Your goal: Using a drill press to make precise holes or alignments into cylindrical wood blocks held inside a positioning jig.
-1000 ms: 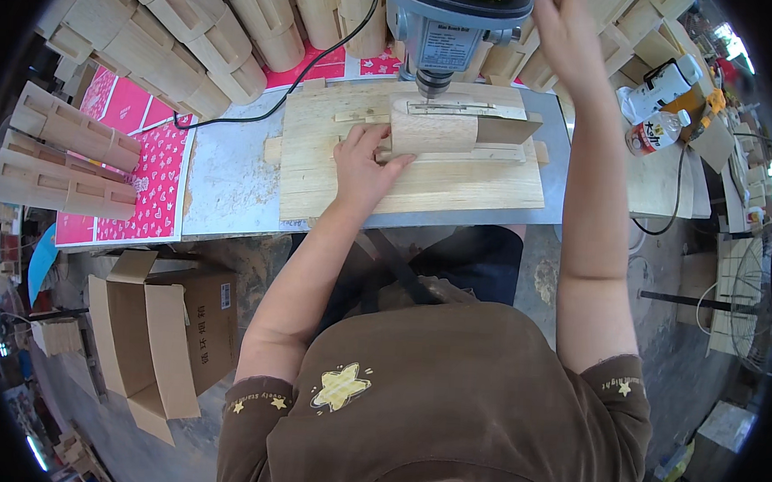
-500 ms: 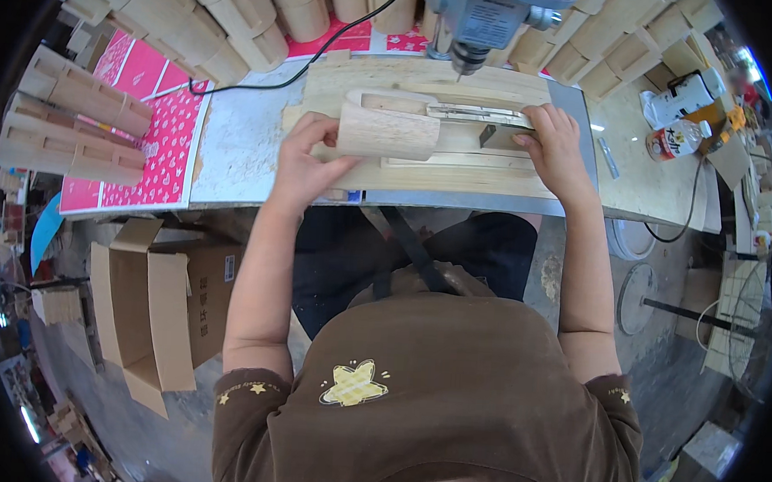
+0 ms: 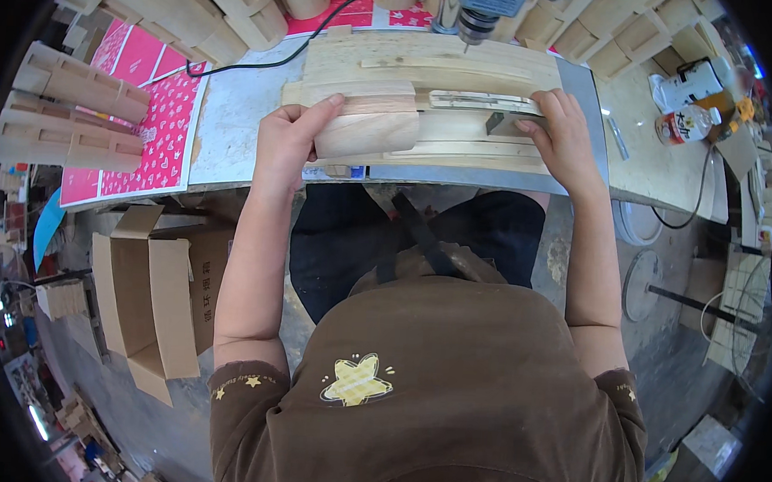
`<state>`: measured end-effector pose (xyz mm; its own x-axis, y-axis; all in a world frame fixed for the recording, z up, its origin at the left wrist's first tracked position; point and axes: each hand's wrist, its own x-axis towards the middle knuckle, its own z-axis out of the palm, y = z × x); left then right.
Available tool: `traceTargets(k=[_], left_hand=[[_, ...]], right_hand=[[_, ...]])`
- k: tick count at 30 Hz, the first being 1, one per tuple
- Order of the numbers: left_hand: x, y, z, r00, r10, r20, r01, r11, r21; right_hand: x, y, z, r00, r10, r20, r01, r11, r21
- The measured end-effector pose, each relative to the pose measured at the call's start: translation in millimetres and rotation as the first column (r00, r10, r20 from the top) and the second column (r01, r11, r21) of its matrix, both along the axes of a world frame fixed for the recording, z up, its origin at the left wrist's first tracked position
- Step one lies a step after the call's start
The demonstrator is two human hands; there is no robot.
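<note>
My left hand [image 3: 288, 140] is wrapped round the left end of a pale wooden cylinder [image 3: 370, 122], its thumb lying on top. The cylinder lies on its side with a smooth face up. From its right side a narrow light-coloured strip with a metallic edge [image 3: 476, 100] runs to my right hand [image 3: 566, 137]. The fingers of that hand close on the strip's right end. Beside the thumb a small dark metal tab [image 3: 494, 123] stands up from the wooden jig board [image 3: 452, 146]. Whether the cylinder touches the strip I cannot tell.
A drill chuck with a thin bit [image 3: 477, 26] hangs behind the jig. Several wooden cylinders [image 3: 89, 81] stand along the back and left. At right are a plastic bottle [image 3: 682, 126] and a marker-like stick [image 3: 618, 138]. A black cable [image 3: 290, 77] crosses the back left; an open cardboard box [image 3: 160, 299] sits below.
The cylinder has turned over, so its recess no longer shows, and it has moved slightly left. My left thumb has come on top of it. The right hand stays at the strip's end.
</note>
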<state>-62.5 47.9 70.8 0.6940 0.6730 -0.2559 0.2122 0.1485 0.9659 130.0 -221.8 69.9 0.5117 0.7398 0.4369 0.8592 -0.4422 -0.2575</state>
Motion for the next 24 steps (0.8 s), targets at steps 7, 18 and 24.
traceTargets(k=[7, 18, 24], left_hand=[[20, -3, -8, 0.998, -0.050, -0.040, 0.050, 0.999, -0.008], [45, -48, -26, 0.939, -0.296, 0.172, 0.318, 0.942, -0.112], [44, -58, -54, 0.935, -0.344, 0.090, 0.173, 0.660, 0.731]], right_hand=[[-3, -3, -2, 1.000, -0.019, 0.024, 0.018, 1.000, 0.013], [-11, 11, -3, 0.994, -0.009, 0.107, 0.007, 1.000, 0.021], [10, 5, -10, 0.999, -0.048, 0.020, 0.046, 0.995, 0.091]])
